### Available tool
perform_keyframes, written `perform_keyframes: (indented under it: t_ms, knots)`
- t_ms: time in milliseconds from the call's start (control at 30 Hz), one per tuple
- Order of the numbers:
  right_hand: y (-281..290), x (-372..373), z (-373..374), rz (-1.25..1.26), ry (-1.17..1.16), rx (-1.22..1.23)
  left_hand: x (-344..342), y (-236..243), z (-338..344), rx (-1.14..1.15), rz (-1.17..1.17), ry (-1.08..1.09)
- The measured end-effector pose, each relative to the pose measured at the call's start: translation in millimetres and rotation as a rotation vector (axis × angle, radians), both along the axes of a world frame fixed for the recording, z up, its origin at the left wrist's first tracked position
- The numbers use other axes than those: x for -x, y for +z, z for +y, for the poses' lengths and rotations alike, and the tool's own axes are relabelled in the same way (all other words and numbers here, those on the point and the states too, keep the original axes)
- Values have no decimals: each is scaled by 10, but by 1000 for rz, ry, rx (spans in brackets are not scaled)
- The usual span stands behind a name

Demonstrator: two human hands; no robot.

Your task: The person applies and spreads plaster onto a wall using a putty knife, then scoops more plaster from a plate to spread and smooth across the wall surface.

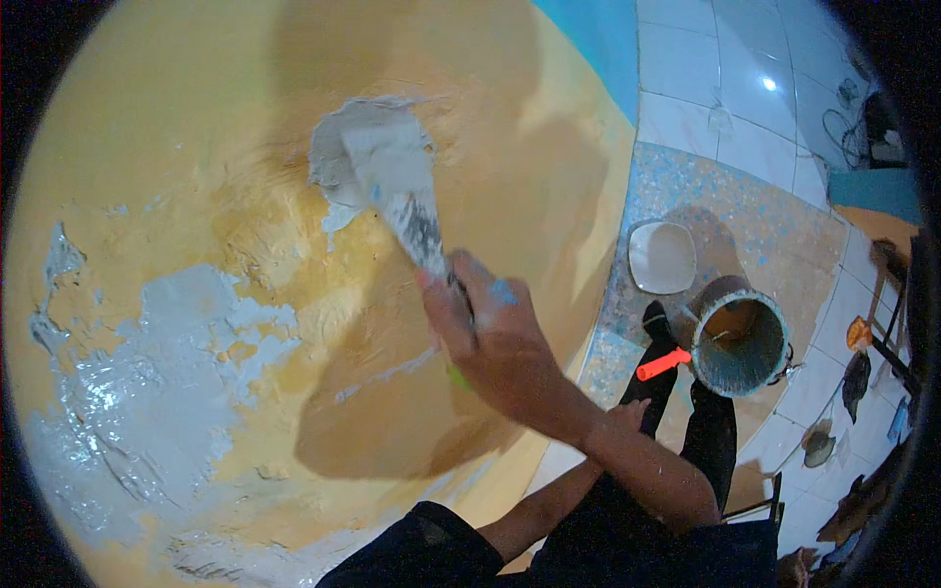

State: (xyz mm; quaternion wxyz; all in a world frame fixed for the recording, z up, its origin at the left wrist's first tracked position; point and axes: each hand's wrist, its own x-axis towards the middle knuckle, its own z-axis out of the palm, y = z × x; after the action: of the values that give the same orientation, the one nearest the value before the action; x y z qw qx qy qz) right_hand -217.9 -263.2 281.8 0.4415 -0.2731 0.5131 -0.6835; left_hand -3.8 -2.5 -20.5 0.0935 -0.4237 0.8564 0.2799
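My right hand [500, 338] is closed around the handle of a putty knife [417, 216]. Its broad blade, coated in pale grey putty, lies against a fresh grey putty patch [333, 147] on a yellow wall [225, 196]. Blue paint marks the back of this hand. Beneath the right forearm, my left hand [632, 416] rests by my dark-clad leg. Most of its fingers are hidden, so I cannot tell whether it is open or closed. To the lower left, a larger wet grey putty area [167, 382] covers the wall, with ragged edges and bare yellow gaps.
A paint-stained bucket [740, 338] stands beside my feet on a speckled mat [784, 265]. An orange handle [664, 365] projects at its rim. Behind it lies a white squarish dish [663, 258]. White floor tiles [755, 98] and scattered items, including an orange piece [859, 333], lie right.
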Motion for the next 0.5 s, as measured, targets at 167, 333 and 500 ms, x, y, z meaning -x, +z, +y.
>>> perform_keyframes:
  t_ms: [167, 333, 500]
  knots:
    - [-30, 37, 140, -200, 103, 24, 87, -150, 3, -197, -402, 35]
    - [-210, 31, -35, 367, -208, 151, 238, -63, 20, -132, -292, 83]
    - [-91, -87, 183, -140, 74, 62, 325, 21, -99, -176, -312, 94]
